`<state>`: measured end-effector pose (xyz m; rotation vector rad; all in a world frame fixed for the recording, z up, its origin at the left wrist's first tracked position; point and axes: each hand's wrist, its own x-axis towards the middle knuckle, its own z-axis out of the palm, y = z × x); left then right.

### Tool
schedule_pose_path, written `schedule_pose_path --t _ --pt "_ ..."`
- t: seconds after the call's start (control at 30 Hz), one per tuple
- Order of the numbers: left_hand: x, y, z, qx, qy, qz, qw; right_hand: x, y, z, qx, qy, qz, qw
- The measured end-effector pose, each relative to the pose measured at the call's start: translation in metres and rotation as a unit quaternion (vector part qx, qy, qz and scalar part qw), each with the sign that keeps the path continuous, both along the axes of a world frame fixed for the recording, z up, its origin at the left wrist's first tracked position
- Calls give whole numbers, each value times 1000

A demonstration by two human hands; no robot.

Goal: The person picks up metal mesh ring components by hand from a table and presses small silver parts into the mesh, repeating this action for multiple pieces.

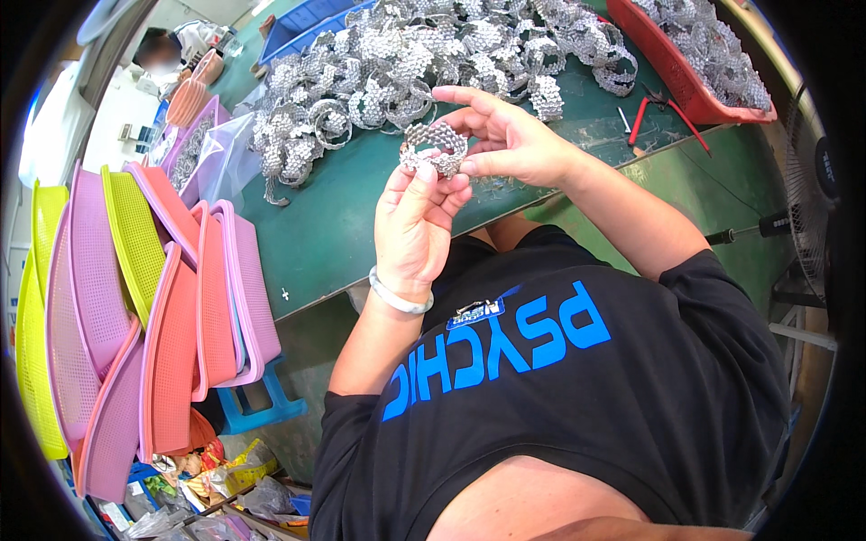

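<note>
A silver-grey curved metal band [437, 137] with a beaded, honeycomb-like surface is up over the table's near edge. My left hand [417, 216] pinches its lower side between thumb and fingers; a pale bangle [400, 296] circles that wrist. At the band's right side is my right hand [510, 144], with index finger stretched out and fingers apart. Its thumb tip lies close against the band's edge; whether it touches is hard to tell. Just beyond both hands lies a big heap of similar silver bands [397, 72] on the green table [316, 243].
A red basket [672, 68] of similar pieces stands at the far right, near red-handled pliers [640, 122]. A blue crate [311, 22] sits behind the heap. Stacked plastic baskets [167, 352] crowd the left. A fan [807, 171] stands right; another person [194, 41] sits far left.
</note>
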<state>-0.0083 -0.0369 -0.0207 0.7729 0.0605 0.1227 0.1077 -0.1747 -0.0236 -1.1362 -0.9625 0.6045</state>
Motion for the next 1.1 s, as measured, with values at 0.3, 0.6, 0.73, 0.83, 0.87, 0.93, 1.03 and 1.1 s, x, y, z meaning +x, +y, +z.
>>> schedule_pose_path --t 0.3,0.6,0.73,0.83,0.87,0.93,1.03,1.1 --pt "0 4 -3 -34 4 6 999 0 5 -3 -28 -18 -34 999" --pt "1 5 -8 -38 -4 2 999 -3 4 -3 -31 -54 -76 995" --pt "3 5 -10 -40 4 1 999 -3 3 -7 -13 -119 -147 982" --pt "3 2 -6 -36 21 14 999 -3 1 -4 6 -209 -206 956" --pt "4 2 -6 -35 22 15 999 -4 0 -2 9 -244 -225 943" --pt "4 1 -7 -33 25 15 999 -5 -1 -1 8 -263 -241 934" --pt "5 1 -7 -32 32 13 999 -7 -3 2 3 -279 -256 926" --pt "6 1 -7 -32 39 10 999 -8 -4 2 -3 -278 -256 926"
